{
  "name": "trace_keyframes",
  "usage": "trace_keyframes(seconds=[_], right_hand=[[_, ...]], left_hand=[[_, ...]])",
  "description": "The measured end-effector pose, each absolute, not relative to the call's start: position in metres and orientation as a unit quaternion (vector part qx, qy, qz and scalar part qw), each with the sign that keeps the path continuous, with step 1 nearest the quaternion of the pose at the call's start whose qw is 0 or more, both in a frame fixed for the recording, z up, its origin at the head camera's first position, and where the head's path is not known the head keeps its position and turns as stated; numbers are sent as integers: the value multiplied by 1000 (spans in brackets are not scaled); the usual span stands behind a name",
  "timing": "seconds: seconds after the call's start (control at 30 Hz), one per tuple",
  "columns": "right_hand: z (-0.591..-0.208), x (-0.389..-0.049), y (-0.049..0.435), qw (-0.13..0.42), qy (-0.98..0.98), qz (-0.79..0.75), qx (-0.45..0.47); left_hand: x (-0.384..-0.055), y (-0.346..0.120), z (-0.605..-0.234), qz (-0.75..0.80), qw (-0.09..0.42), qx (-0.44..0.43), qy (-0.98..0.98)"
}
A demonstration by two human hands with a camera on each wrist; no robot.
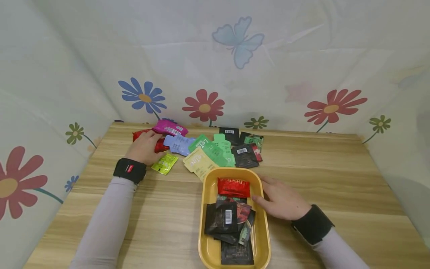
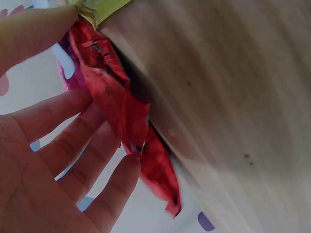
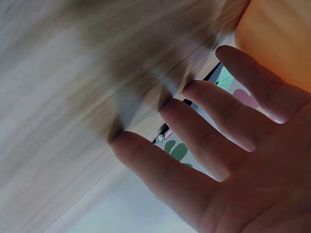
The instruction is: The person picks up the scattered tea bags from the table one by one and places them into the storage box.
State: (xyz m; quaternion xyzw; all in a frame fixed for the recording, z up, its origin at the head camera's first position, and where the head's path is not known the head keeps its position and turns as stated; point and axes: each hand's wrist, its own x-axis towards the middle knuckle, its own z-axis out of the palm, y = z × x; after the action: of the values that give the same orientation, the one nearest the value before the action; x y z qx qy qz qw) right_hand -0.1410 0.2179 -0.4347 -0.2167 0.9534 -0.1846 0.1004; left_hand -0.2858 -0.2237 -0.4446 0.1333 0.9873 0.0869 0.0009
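1. Along the back of the wood-grained table (image 1: pixel 168 224), I see a spread of packets and flat cards reaching from the left end to the middle, close to the wall sheeting (image 1: pixel 188 45).
2. That pale sheeting rises behind the table and on both sides, creased in places; I make out a blue butterfly print (image 1: pixel 240 41) high up and, lower down, a blue flower print (image 1: pixel 145 97) and several red ones.
3. At the far left, my left hand (image 1: pixel 142 147) touches a red packet (image 2: pixel 109 94); the left wrist view shows the fingers spread and loosely extended against it, with no closed grip.
4. Around that hand I find a magenta packet (image 1: pixel 170 127) behind, a yellow-green sachet (image 1: pixel 165 163) just beside the thumb, and a blue card (image 1: pixel 180 144) to the right.
5. At the front centre stands the yellow tray (image 1: pixel 211 250), holding another red wrapper (image 1: pixel 233 187) and overlapping black sachets (image 1: pixel 220 218).
6. My right hand (image 1: pixel 282 198) lies beside it, fingers apart and tips down on the wood grain, thumb at the tray's right rim, grasping nothing.
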Motion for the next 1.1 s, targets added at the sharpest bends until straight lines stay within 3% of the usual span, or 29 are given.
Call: trace_keyframes(seconds=[0.33,0.7,0.87,1.1], right_hand=[[-434,-142,217,97,953,-187,-218],[-435,-141,218,107,952,-191,-213],[-435,-141,218,111,953,-188,-209],[-436,-142,219,111,953,-188,-211]], left_hand=[[-288,-229,-452,77,1,113,991],[-279,-259,-420,95,36,78,992],[-270,-252,-400,107,0,83,991],[-249,-201,-372,131,-50,182,973]])
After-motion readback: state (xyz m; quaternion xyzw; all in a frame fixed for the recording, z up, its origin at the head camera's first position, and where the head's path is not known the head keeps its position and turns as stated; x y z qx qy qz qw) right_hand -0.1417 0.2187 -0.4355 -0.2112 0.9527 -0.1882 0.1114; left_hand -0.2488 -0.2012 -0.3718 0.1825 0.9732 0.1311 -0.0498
